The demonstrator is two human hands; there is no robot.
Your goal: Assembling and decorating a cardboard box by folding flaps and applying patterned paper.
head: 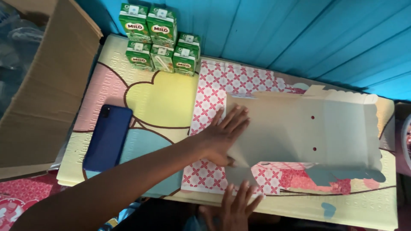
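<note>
- The left hand [222, 134] lies flat on the unfolded cardboard box blank [299, 132], fingers spread and straight, palm pressing down near the blank's left edge; its grip is open, closed around nothing.
- The right hand [233, 207] comes up from the bottom edge, fingers splayed and pointing up, the fingertips [245, 187] touching the blank's lower left flap; that grip is also open and holds nothing.
- The box blank is pale grey inside with a pink-and-white flower print on its outer face, a scalloped right edge and two small holes near the middle. It lies flat on the worktop [162, 98], which is covered with a pastel cartoon-pattern mat.
- A dark blue phone [108, 137] lies face down, left of the left forearm.
- Five green drink cartons [160, 38] stand stacked at the far edge against a blue plank wall [299, 30].
- A brown cardboard box [47, 85] stands at the left.
</note>
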